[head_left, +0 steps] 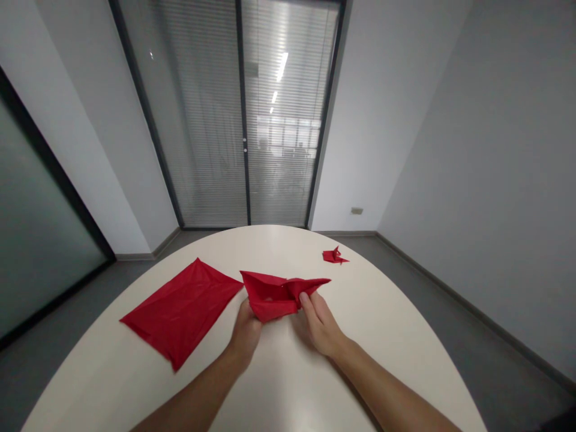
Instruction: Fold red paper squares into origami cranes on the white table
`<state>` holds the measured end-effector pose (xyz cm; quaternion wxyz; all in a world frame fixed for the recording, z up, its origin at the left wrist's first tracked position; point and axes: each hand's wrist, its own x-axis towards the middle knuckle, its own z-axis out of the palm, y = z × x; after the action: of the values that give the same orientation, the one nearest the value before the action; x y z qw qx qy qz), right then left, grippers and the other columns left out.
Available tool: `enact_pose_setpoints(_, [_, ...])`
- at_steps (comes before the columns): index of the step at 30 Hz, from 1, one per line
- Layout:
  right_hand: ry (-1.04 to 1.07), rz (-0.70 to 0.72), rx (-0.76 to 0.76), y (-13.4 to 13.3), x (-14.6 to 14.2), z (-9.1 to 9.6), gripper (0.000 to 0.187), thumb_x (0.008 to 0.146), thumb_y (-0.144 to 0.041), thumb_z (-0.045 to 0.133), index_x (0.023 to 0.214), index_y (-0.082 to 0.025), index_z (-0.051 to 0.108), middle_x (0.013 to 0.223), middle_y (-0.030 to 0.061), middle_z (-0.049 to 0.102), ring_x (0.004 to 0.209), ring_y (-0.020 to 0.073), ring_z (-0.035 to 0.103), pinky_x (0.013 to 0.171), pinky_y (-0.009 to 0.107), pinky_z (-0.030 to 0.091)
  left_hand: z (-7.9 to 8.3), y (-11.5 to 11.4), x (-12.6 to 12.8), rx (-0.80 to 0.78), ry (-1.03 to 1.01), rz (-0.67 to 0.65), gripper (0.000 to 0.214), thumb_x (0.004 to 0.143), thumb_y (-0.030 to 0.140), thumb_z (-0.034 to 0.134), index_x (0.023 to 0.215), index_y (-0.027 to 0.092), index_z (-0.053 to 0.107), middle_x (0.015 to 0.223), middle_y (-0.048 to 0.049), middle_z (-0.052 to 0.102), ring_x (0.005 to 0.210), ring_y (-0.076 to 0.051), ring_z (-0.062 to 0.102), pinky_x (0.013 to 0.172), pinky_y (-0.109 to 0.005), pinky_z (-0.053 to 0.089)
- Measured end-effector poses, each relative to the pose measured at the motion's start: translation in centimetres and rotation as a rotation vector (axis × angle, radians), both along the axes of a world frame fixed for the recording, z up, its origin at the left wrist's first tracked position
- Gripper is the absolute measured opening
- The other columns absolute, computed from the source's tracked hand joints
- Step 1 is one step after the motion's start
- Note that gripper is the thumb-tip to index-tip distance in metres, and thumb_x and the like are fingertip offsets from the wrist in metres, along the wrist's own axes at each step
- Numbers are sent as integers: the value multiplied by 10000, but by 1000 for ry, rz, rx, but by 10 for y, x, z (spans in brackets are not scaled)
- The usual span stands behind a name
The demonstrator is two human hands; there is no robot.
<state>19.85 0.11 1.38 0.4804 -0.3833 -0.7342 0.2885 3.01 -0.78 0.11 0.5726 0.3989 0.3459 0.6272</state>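
Both hands hold a partly folded red sheet point(274, 311), thin and paper-like, above the middle of the table. It is shaped somewhat like a boat, with a hollow in its centre and pointed ends to the left and right. My left hand point(246, 327) grips its lower left side, the fingers mostly hidden beneath. At the right side, my right hand point(320, 324) pinches it with the thumb on top and the fingers behind. A flat, creased red sheet point(184, 309) lies to the left, one corner close to the held piece.
A small folded red piece point(333, 256) with pointed tips lies near the far right edge of the round white table point(274, 243). Behind the table stand glass panels with blinds point(207, 150). Pale walls point(486, 150) rise on the right.
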Motion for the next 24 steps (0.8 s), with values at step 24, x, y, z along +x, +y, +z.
enact_pose_setpoints(24, [-142, 27, 166, -2, 6, 10, 253, 934, -216, 530, 1173, -219, 613, 1105, 79, 718, 994, 227, 674, 891, 354, 522, 7, 6, -7, -187, -231, 36, 301, 711, 383, 764, 877, 147, 679, 921, -118, 770, 938, -299, 720, 793, -413, 588])
